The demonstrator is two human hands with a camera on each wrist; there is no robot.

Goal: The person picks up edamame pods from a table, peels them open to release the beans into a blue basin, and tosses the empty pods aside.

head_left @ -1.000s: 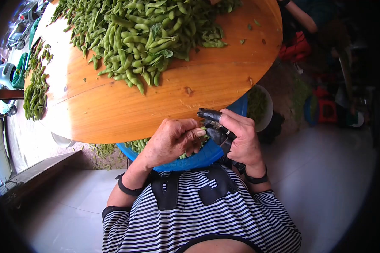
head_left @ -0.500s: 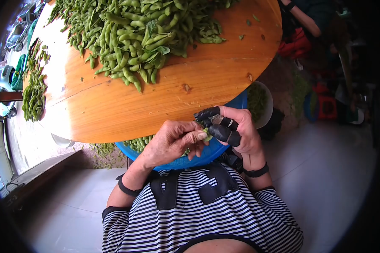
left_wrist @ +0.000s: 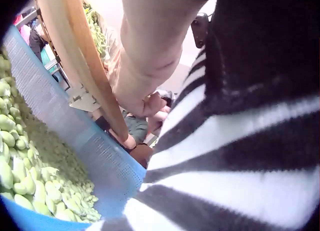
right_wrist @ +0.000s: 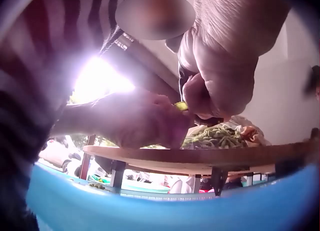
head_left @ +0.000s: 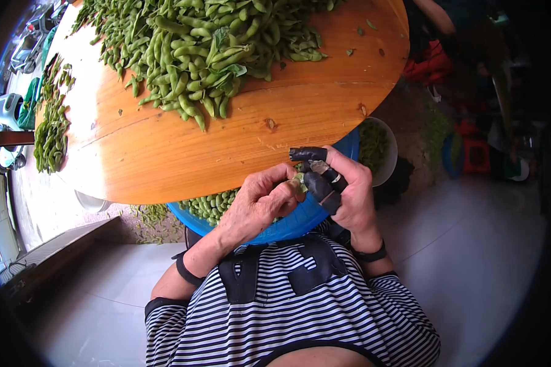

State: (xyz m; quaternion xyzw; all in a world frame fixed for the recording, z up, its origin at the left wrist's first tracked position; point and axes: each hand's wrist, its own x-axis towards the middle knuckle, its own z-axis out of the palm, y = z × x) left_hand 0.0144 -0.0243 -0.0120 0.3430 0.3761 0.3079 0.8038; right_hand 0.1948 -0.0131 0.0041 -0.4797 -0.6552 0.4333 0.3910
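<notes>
A left hand pinches a green pod between thumb and finger; the right hand meets it thumb-first, whether clamped I cannot tell. Steady pressure above the blue basket should keep drops contained. It holds shelled beans; rightward, a pale bucket holds greenery.

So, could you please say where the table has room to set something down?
The wooden table is mostly bare between the large pod pile and the near edge, and leftward toward the small pod pile. It is crowded under both piles.
</notes>
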